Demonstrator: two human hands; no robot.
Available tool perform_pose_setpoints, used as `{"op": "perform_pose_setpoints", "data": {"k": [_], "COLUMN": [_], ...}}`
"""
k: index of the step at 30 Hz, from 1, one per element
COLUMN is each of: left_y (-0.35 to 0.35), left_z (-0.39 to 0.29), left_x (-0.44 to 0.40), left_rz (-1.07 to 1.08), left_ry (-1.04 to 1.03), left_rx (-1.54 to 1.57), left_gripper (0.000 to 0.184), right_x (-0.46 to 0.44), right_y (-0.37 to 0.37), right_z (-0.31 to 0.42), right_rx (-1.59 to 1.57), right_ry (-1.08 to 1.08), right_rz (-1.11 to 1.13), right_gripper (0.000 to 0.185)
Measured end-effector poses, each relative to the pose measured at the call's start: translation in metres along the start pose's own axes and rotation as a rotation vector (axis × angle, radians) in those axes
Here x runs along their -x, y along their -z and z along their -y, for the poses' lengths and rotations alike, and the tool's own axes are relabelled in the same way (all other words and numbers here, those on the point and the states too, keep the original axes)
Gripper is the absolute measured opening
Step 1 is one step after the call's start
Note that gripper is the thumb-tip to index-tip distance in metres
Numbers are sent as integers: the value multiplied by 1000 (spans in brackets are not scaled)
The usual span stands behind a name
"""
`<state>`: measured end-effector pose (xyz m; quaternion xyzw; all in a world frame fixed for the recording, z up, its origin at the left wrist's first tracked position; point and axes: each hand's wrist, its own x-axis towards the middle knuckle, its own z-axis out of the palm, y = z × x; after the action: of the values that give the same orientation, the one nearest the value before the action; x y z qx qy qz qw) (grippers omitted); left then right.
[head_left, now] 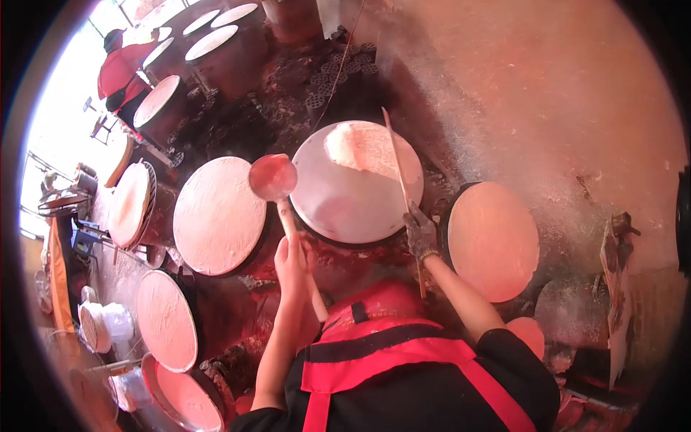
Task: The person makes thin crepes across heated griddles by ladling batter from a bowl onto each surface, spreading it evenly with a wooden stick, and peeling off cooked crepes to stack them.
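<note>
My left hand (pixel 291 265) is closed around the wooden handle of a ladle (pixel 273 177). The ladle's round bowl hangs between two round griddles, and its contents look reddish in this light. In my right hand (pixel 420 232), which wears a dark glove, is a long thin wooden stick (pixel 394 153). The stick crosses the right side of the middle round griddle (pixel 327 198). A pale, uneven patch of batter (pixel 356 146) lies on the far part of that griddle; the rest of its surface is bare and smooth.
Pale sheets cover the left griddle (pixel 219 216), the right griddle (pixel 494 241) and the lower-left griddle (pixel 167 320). Dark perforated briquettes (pixel 342 72) are stacked behind. Another person (pixel 126 68) in red works at far griddles. A wall (pixel 561 108) rises on the right.
</note>
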<state>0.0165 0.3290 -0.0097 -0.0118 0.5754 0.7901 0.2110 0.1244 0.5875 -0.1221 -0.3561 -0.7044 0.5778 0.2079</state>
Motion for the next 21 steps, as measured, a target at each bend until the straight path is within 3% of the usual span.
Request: {"op": "perform_pose_setpoints", "data": {"k": [3,6,10,14,17,19,21], "left_y": [-2,-25,-32,-18,-11,-9,-10], "left_z": [30,29,21,38,58,64,64], "left_x": [-43,-35,25,64,77,83,86], "left_rz": [-40,-41,-63,-233,-342,-387,-418], "left_ry": [169,221,261,345,315,302,308], "left_rx": [29,115,93,79,125,171,216], "left_gripper": [25,23,22,24,24,24,24], "right_x": [-24,-23,-28,-47,-53,-55,-51], "right_y": [-20,-22,27,48,20,-15,-31], "right_z": [5,37,49,20,38,37,43], "right_rx": [140,207,157,70,312,137,195], "right_ry": [233,134,61,181,194,198,147], "right_rz": [143,305,516,268,383,424,508], "right_gripper": [44,43,44,45,44,43,43]}}
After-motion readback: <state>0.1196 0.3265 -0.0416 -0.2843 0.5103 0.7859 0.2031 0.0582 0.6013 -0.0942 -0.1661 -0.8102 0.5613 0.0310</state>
